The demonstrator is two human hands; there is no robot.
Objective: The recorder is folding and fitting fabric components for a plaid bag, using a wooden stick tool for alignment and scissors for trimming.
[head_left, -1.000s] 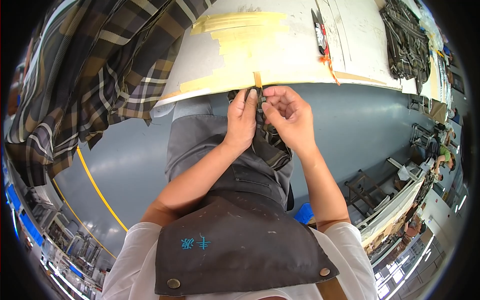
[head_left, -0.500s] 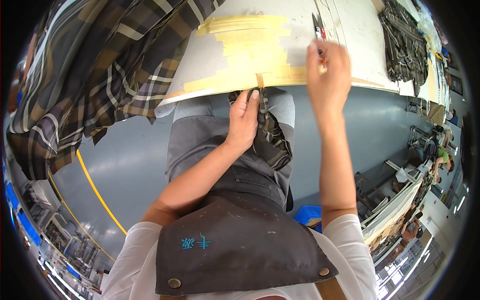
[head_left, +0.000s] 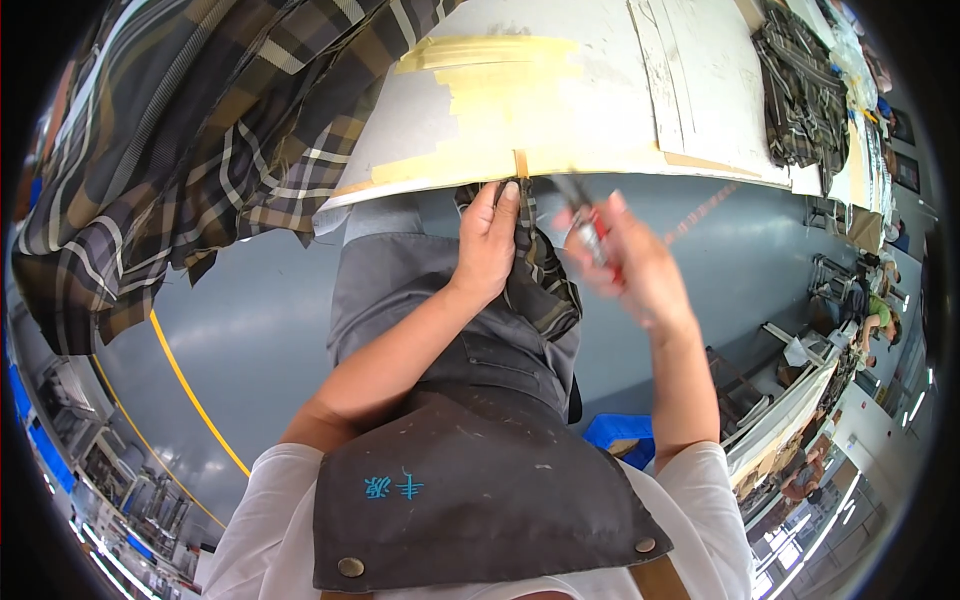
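Note:
My left hand (head_left: 492, 240) grips a small piece of dark plaid fabric (head_left: 545, 285) just below the edge of the white table (head_left: 590, 90). My right hand (head_left: 630, 260), blurred by motion, holds a red-handled tool with a dark metal tip (head_left: 590, 232), close to the right of the fabric. Strips of yellow masking tape (head_left: 500, 100) cover the table near its edge, right above both hands.
A large plaid garment (head_left: 190, 140) drapes off the table's left side. Another plaid piece (head_left: 805, 90) and pale boards (head_left: 690, 80) lie on the table's right. Grey floor with a yellow line (head_left: 190, 395) is below. A blue bin (head_left: 620, 435) and benches with people are at right.
My right hand left the fabric, reached up to the table for the red-handled tool, and has now come back down beside the fabric with it. My left hand stayed put.

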